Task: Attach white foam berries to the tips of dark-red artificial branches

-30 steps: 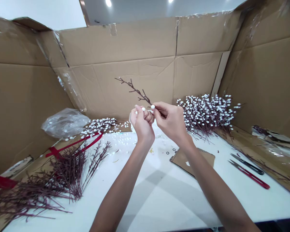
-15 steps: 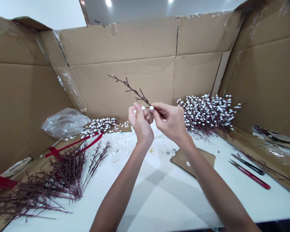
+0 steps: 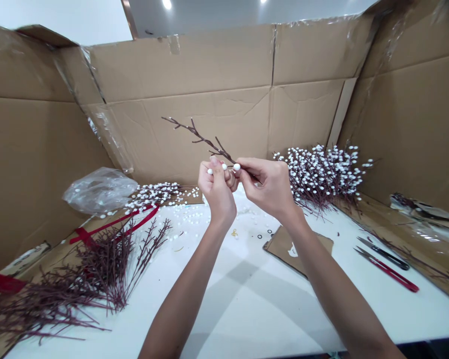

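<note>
Over the table my right hand (image 3: pixel 267 182) is closed round the lower end of a brown artificial twig (image 3: pixel 199 134), which slants up and to the left with its forked tips bare. Close against it, my left hand (image 3: pixel 219 189) is curled shut, and white foam berries (image 3: pixel 224 167) show at its thumb and fingers. Another white berry (image 3: pixel 237 167) sits at my right fingertips, by the twig; whether it is fixed to a side stem I cannot tell. The palm of my left hand is hidden.
Bare brown twigs (image 3: pixel 112 264) lie in a heap at left, beside red ribbon (image 3: pixel 145 217). Loose white berries (image 3: pixel 187 214) and a clear plastic bag (image 3: pixel 101 189) lie behind. Berried twigs (image 3: pixel 325 174) are piled at back right. Two thread snips (image 3: pixel 387 269) lie near a cardboard piece (image 3: pixel 280 249).
My right hand has shifted slightly right, and the twig has tipped a little lower to the left. The left hand has barely moved.
</note>
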`<state>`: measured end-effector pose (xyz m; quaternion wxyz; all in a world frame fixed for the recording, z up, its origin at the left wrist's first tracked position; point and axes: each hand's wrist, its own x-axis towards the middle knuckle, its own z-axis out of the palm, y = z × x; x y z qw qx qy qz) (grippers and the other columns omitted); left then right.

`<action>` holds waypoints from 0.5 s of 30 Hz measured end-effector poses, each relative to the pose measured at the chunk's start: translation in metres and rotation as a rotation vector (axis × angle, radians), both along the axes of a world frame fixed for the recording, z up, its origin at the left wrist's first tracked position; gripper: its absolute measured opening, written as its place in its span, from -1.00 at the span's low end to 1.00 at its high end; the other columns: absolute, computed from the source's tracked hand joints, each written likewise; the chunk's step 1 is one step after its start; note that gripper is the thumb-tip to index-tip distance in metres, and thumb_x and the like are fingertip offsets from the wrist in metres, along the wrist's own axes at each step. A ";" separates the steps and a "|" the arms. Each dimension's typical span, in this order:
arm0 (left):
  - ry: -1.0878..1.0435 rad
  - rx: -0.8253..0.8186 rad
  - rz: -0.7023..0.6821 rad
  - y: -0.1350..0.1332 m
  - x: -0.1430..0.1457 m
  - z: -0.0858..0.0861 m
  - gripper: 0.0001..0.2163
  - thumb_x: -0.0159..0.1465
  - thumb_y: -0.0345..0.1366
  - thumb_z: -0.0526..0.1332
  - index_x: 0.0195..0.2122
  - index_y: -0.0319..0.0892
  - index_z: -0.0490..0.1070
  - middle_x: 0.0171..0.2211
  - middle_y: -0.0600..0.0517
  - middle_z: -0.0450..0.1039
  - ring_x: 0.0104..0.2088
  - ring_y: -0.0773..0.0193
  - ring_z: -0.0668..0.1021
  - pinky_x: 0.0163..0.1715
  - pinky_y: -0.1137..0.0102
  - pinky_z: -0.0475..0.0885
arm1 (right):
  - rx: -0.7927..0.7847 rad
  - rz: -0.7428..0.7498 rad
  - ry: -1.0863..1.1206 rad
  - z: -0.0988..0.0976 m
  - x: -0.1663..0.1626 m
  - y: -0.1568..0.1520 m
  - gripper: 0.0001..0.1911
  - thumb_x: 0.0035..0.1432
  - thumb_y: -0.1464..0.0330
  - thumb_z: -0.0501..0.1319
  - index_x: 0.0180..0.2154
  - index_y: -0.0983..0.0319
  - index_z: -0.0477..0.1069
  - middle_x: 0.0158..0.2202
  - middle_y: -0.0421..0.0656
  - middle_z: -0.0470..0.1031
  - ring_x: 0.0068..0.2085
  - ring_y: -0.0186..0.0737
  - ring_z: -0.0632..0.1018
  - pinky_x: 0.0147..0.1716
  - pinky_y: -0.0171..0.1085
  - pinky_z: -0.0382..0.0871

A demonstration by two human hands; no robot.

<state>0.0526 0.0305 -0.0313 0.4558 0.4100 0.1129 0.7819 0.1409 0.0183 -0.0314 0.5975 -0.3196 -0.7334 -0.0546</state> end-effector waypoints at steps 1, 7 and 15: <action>0.006 0.003 0.001 0.000 0.000 0.000 -0.68 0.21 -0.16 0.20 -0.54 -0.17 0.11 -0.73 0.27 -0.08 -0.75 0.56 0.05 -0.73 0.60 -0.04 | 0.007 0.001 -0.009 0.000 0.000 0.000 -0.80 0.06 0.52 0.04 -0.44 0.27 0.42 -0.55 -0.23 0.40 -0.54 -0.43 0.28 -0.53 -0.41 0.18; 0.029 0.013 -0.010 -0.001 0.000 0.000 -0.68 0.20 -0.15 0.20 -0.54 -0.17 0.10 -0.73 0.27 -0.05 -0.75 0.56 0.05 -0.74 0.60 -0.04 | 0.046 -0.013 -0.047 0.001 0.002 -0.002 -0.80 0.06 0.53 0.03 -0.48 0.25 0.38 -0.55 -0.24 0.39 -0.55 -0.43 0.23 -0.51 -0.38 0.16; 0.031 0.000 -0.006 -0.001 0.000 0.000 -0.71 0.23 -0.16 0.17 -0.53 -0.17 0.14 -0.74 0.26 -0.04 -0.76 0.55 0.06 -0.74 0.60 -0.04 | 0.052 -0.031 -0.050 0.002 0.001 -0.002 -0.78 0.05 0.54 0.03 -0.50 0.24 0.39 -0.57 -0.25 0.40 -0.58 -0.43 0.23 -0.52 -0.38 0.14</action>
